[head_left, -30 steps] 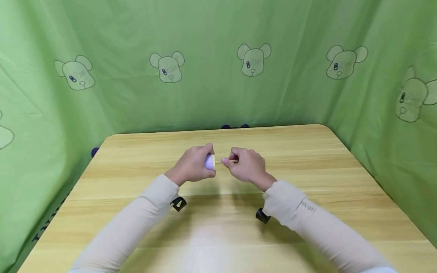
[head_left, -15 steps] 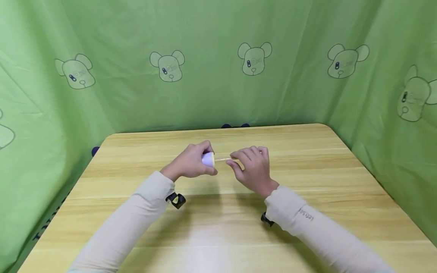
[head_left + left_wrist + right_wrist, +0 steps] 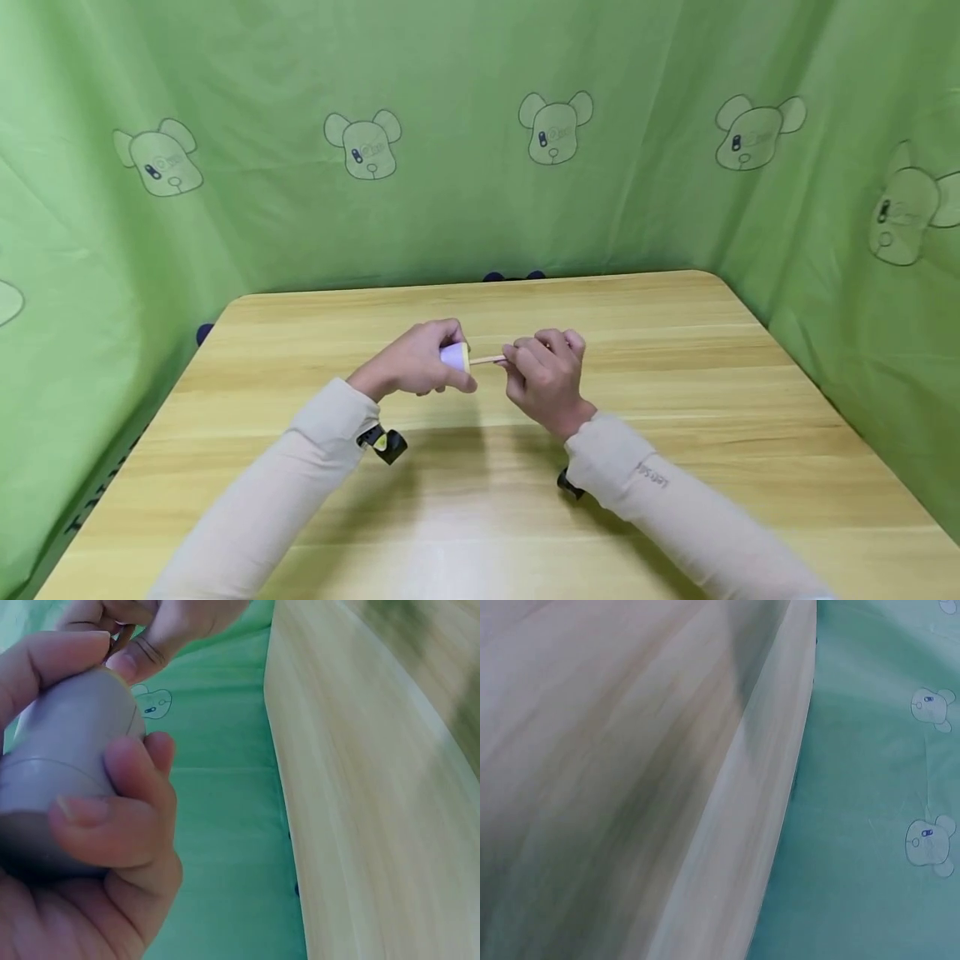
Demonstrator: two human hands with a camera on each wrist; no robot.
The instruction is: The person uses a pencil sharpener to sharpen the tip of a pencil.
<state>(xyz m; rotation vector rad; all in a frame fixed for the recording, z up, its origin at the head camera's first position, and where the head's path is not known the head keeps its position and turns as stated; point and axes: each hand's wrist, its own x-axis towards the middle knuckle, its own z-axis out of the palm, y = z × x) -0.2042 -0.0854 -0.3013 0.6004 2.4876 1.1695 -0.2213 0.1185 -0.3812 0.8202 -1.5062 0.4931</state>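
My left hand grips a lilac, barrel-shaped pencil sharpener with a yellow rim, held sideways above the table. In the left wrist view, fingers curl round its body, which has a seam and a darker lower part. A thin, wood-coloured pencil runs from the yellow end toward the right. My right hand pinches that pencil close to the sharpener, and its curled fingers hide the far end. Whatever part of the pencil sits inside the sharpener is hidden. The right wrist view shows neither hand.
A wood-grain table with rounded far corners lies beneath both hands. Green curtains printed with bear heads hang behind it and at both sides. A black wrist mount hangs under the left cuff, and another black mount under the right.
The right hand let its fingers extend along the pencil half a second ago, and now they are curled in again, with the wrist turned. The left hand keeps its grip, shifted slightly left.
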